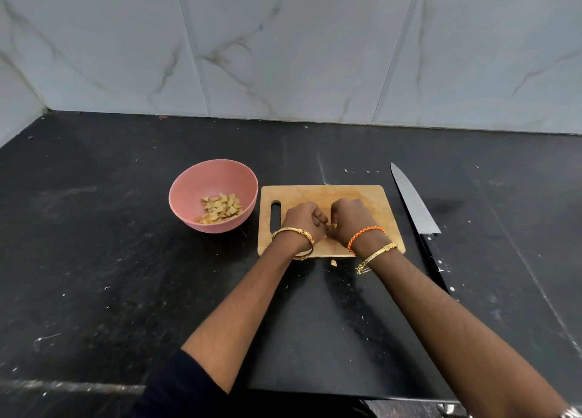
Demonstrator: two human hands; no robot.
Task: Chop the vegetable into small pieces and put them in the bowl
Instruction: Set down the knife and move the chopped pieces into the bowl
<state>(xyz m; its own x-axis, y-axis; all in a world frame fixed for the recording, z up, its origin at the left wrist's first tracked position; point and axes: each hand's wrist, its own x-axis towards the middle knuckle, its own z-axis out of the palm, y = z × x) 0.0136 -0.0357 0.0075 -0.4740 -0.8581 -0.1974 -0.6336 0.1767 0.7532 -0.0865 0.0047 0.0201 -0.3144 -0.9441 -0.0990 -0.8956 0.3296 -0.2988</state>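
A wooden cutting board (362, 197) lies on the black counter. My left hand (304, 220) and my right hand (351, 217) rest on the board side by side, both with fingers curled inward. A small pale vegetable piece (333, 226) shows between them, at the fingers of my right hand. What else the fists hold is hidden. A pink bowl (189, 194) stands left of the board with several small pale chopped pieces (222, 209) in it. One stray piece (333, 262) lies on the counter just in front of the board.
A large kitchen knife (414, 201) lies on the counter right of the board, blade pointing away, black handle toward me. White marble tiles (283, 49) form the back wall. Small scraps (346, 171) dot the counter behind the board.
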